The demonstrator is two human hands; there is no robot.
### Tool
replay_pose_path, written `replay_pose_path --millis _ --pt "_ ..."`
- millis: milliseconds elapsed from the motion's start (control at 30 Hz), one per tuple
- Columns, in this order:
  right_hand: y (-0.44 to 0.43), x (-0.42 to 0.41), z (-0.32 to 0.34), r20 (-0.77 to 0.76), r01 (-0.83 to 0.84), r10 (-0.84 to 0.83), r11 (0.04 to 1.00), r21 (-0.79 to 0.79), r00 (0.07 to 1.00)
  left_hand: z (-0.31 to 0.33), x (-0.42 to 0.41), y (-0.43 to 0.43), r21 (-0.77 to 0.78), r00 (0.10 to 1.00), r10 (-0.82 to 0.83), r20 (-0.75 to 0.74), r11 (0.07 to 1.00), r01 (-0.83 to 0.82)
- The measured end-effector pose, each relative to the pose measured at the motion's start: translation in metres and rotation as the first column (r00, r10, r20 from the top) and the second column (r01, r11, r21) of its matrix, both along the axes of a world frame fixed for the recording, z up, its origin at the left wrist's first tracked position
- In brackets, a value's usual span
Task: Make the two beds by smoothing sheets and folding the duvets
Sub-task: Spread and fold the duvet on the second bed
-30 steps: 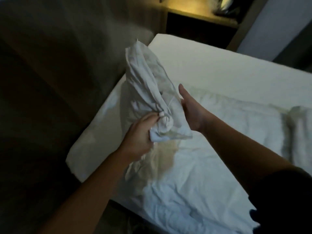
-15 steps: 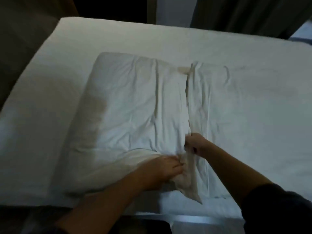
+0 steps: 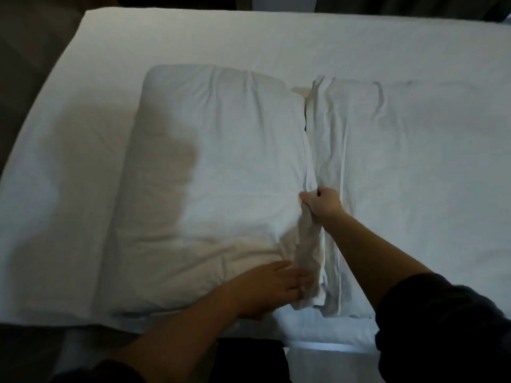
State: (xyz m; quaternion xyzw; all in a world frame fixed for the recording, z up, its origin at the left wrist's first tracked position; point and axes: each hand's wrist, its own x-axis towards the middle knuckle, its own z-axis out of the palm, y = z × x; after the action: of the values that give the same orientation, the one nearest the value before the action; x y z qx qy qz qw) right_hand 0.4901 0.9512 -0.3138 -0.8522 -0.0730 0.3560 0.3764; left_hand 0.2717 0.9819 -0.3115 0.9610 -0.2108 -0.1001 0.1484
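Pillow dressing: my right hand (image 3: pixel 322 203) fists the loose white pillowcase flap (image 3: pixel 306 244); my left hand (image 3: pixel 272 284), fingers straight, presses the plump white pillow (image 3: pixel 215 161). Next, probably, tucking that flap in.

We are in a dim bedroom. A wide white-sheeted bed (image 3: pixel 249 37) fills nearly the whole view. On its near left part lies a plump white fabric pillow (image 3: pixel 221 161), with a flatter, creased white pillow (image 3: pixel 401 161) just beside it on the right. Dark hanging cloth (image 3: pixel 414 4) runs behind the far edge.
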Motion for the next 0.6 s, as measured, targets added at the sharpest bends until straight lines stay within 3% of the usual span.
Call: replay_pose_path --millis 67,100,200,300,433,600 --pt "-0.007 -0.003 -0.001 0.063 -0.140 0.150 0.981 -0.132 0.987 -0.004 -0.007 -0.004 0.001 0.996 0.004 -0.090 1.000 -0.004" --pt "-0.010 -0.007 0.003 0.109 -0.156 0.169 0.981 -0.117 0.980 -0.006 -0.011 -0.002 -0.021 0.995 0.048 -0.085 0.999 -0.049" --pt "-0.025 -0.030 0.015 0.287 -0.155 0.171 0.985 -0.078 0.942 -0.013 -0.026 0.010 0.012 0.982 0.176 0.071 0.984 -0.177" --pt "-0.058 -0.064 0.019 0.208 -0.237 0.269 0.957 -0.167 0.940 -0.016 -0.043 0.027 0.083 0.959 0.244 0.146 0.963 -0.258" --pt "-0.089 -0.108 0.014 0.028 -0.295 0.317 0.908 -0.297 0.948 -0.012 -0.066 0.038 0.150 0.915 0.392 0.099 0.903 -0.403" --pt "-0.102 -0.125 0.013 0.052 -0.270 0.302 0.907 -0.323 0.952 0.001 -0.091 0.028 0.202 0.741 0.672 0.023 0.722 -0.661"
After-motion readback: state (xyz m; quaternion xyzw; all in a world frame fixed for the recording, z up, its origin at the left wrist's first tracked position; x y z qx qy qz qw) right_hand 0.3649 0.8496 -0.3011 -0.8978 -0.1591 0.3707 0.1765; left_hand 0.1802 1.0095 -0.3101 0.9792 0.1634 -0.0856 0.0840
